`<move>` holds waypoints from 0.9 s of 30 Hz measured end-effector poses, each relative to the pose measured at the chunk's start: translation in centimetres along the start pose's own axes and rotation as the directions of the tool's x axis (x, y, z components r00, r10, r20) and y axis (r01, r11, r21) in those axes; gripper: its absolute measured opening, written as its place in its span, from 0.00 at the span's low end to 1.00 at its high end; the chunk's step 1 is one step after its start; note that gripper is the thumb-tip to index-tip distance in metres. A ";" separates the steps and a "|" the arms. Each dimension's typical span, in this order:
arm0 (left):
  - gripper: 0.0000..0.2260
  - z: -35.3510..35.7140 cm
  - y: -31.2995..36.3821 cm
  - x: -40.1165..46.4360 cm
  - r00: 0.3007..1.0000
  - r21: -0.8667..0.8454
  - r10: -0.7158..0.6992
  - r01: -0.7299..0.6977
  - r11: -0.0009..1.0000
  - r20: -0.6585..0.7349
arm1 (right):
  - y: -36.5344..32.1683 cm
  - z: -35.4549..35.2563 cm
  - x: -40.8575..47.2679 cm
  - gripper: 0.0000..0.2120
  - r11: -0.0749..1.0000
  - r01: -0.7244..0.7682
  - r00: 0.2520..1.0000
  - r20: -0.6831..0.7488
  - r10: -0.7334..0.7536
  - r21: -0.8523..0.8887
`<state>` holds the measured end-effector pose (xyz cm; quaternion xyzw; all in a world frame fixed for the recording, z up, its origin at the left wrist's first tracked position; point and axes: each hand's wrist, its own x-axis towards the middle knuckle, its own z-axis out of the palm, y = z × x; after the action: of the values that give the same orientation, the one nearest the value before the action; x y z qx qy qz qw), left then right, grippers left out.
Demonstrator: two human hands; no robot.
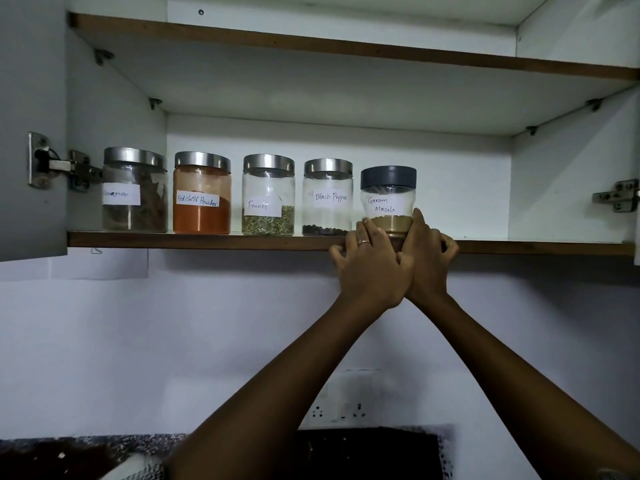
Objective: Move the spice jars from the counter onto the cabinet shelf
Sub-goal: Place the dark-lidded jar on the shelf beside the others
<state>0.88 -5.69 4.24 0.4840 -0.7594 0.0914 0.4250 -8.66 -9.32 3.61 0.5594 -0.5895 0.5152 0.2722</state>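
Observation:
Five labelled spice jars stand in a row on the cabinet shelf (207, 240): cinnamon (135, 190), red chilli powder (202, 194), fennel (268, 195), black pepper (327, 198) and, at the right end, the dark-lidded garam masala jar (388, 199). My left hand (370, 268), wearing a ring, grips the lower left of the garam masala jar at the shelf's front edge. My right hand (431, 258) grips its lower right, one finger reaching up the jar's side. The jar's base is hidden behind my hands.
The shelf runs on bare to the right of the garam masala jar up to the cabinet wall (568, 168). An upper shelf (346, 46) sits above. The open door with its hinge (52, 166) is at the left. A wall socket (341, 410) and dark counter (363, 452) lie below.

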 end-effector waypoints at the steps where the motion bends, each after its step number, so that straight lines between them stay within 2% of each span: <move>1: 0.29 0.0 0.0 -0.1 1.000 0.002 0.003 -0.003 1.000 -0.002 | 0.0 0.0 0.0 0.34 1.000 -0.001 1.000 0.006 0.001 -0.003; 7: 0.28 0.5 -0.6 -0.6 0.997 0.015 0.052 -0.051 0.999 -0.066 | 0.1 0.0 -0.2 0.37 1.000 -0.008 1.000 0.000 0.008 0.017; 13: 0.30 0.9 -1.4 -2.5 0.985 -0.110 0.070 -0.088 0.990 -0.159 | 0.0 -0.2 -1.5 0.36 0.997 0.014 0.997 -0.073 -0.009 0.081; 16: 0.28 2.0 -2.7 -5.5 0.966 -0.207 0.098 -0.149 0.967 -0.239 | 0.6 0.2 -4.7 0.36 0.988 -0.052 0.986 -0.150 0.074 0.145; 18: 0.28 3.1 -4.1 -7.6 0.966 -0.205 0.123 -0.171 0.964 -0.229 | 1.3 0.7 -7.7 0.34 0.971 -0.108 0.974 -0.174 0.146 0.211; 22: 0.28 7.5 -7.2 -13.1 0.998 -0.158 0.044 -0.049 0.986 -0.035 | 4.0 2.9 -15.8 0.30 0.955 -0.223 0.974 0.002 0.227 0.195; 27: 0.28 13.0 -11.1 -20.4 0.983 -0.142 -0.088 0.111 0.984 0.162 | 6.7 5.3 -26.8 0.32 0.939 -0.312 0.919 0.297 0.260 0.143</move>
<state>6.19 -5.15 -21.84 0.4936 -0.7697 -0.0258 0.4039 -7.59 -5.02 -24.16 0.5556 -0.6460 0.5205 0.0555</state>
